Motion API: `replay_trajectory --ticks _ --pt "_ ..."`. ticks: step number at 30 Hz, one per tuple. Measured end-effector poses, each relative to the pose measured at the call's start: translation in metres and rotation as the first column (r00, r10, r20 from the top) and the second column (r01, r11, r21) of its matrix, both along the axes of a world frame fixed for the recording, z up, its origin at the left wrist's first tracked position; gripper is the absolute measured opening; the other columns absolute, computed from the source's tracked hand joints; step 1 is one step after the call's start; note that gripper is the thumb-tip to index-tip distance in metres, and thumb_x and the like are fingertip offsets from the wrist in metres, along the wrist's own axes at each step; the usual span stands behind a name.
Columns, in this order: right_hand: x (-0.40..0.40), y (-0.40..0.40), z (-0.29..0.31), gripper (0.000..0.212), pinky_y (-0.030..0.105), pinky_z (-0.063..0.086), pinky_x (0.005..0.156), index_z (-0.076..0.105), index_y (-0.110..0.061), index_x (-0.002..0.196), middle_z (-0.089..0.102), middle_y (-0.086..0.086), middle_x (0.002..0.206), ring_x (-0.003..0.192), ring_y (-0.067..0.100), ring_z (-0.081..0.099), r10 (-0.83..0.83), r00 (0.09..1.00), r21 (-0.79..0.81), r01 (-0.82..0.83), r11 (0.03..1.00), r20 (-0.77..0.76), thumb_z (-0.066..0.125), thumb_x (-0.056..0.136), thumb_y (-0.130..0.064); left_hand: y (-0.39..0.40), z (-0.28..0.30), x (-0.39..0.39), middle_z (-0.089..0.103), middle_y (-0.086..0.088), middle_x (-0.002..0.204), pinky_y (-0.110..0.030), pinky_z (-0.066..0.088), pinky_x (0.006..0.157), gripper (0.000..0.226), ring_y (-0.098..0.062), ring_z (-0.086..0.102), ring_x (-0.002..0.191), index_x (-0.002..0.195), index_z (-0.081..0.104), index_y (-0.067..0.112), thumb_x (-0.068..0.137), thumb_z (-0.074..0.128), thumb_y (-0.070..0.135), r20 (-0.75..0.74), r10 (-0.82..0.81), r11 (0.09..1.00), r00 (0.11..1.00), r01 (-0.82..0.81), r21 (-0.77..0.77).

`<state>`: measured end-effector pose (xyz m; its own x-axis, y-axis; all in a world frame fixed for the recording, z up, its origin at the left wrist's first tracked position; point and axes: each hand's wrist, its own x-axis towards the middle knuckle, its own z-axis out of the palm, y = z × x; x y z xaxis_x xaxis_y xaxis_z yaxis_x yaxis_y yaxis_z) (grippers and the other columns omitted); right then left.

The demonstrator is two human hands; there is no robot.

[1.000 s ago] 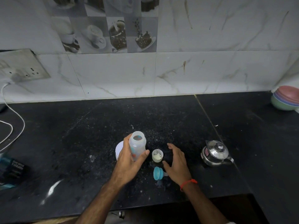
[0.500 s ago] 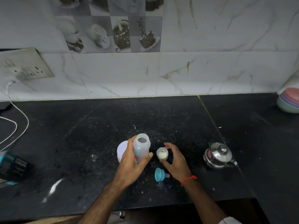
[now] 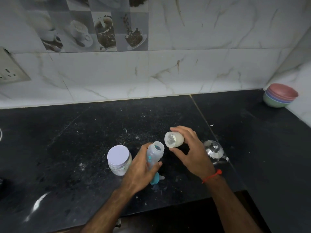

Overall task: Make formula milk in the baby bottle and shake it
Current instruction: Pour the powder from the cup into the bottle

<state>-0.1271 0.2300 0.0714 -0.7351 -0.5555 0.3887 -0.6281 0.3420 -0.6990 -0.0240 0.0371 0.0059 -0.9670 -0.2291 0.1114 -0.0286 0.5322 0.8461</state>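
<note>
My left hand (image 3: 140, 170) grips a clear baby bottle (image 3: 154, 154) with no top on, tilted so its open mouth points up and to the right. My right hand (image 3: 190, 152) holds a small white cup (image 3: 173, 139) with white powder inside, tipped on its side with its mouth facing the bottle's mouth, a short gap between them. The bottle's teal collar with teat (image 3: 155, 179) lies on the black counter just below my left hand, partly hidden by it.
A clear jar with a white lid (image 3: 118, 159) stands left of my left hand. A small steel kettle (image 3: 214, 150) sits right of my right hand. Stacked coloured bowls (image 3: 280, 96) rest in the far right corner. A wall socket (image 3: 10, 71) is at the left edge.
My right hand took the small cup off the counter, lifted it and tipped it toward the bottle. My left hand tilted the bottle to the right. The view shifted left.
</note>
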Motion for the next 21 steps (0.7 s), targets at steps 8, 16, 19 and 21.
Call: replay_trajectory --ticks 8,16,19,21 --pt "0.004 0.003 0.031 0.047 0.023 0.035 0.118 0.064 -0.019 0.138 0.059 -0.006 0.144 0.137 0.017 0.045 0.214 0.965 0.22 -0.178 0.959 -0.151 0.068 0.096 0.001 0.015 0.001 -0.007 0.058 0.021 0.127 -0.014 0.046 0.083 0.06 0.006 0.057 0.115 0.138 0.038 0.045 0.092 0.074 0.038 -0.014 -0.029 0.999 0.999 0.029 0.038" --pt "0.008 0.002 0.038 0.057 0.042 0.041 0.12 0.057 -0.022 0.148 0.045 -0.008 0.159 0.15 0.013 0.04 0.265 0.959 0.224 -0.237 0.945 -0.102 0.066 0.097 0.0 0.016 0.005 -0.008 0.059 0.021 0.133 -0.012 0.048 0.086 0.062 0.003 0.058 0.119 0.14 0.036 0.051 0.091 0.073 0.045 -0.02 -0.06 0.993 0.998 0.062 0.104" --pt "0.01 0.002 0.041 0.055 0.045 0.041 0.121 0.054 -0.022 0.151 0.042 -0.008 0.162 0.152 0.013 0.037 0.276 0.956 0.222 -0.249 0.943 -0.096 0.068 0.099 -0.009 0.016 0.006 -0.008 0.06 0.019 0.132 -0.015 0.05 0.084 0.061 0.001 0.059 0.118 0.138 0.035 0.054 0.092 0.073 0.044 -0.031 -0.058 0.993 0.998 0.061 0.106" --pt "0.011 0.002 0.043 0.051 0.042 0.043 0.119 0.057 -0.021 0.148 0.041 -0.005 0.161 0.15 0.013 0.04 0.265 0.96 0.204 -0.243 0.948 -0.089 0.067 0.1 -0.008 0.016 0.008 -0.008 0.059 0.019 0.134 -0.017 0.051 0.088 0.061 0.002 0.058 0.12 0.137 0.034 0.055 0.092 0.073 0.042 -0.027 -0.056 0.992 0.998 0.059 0.115"
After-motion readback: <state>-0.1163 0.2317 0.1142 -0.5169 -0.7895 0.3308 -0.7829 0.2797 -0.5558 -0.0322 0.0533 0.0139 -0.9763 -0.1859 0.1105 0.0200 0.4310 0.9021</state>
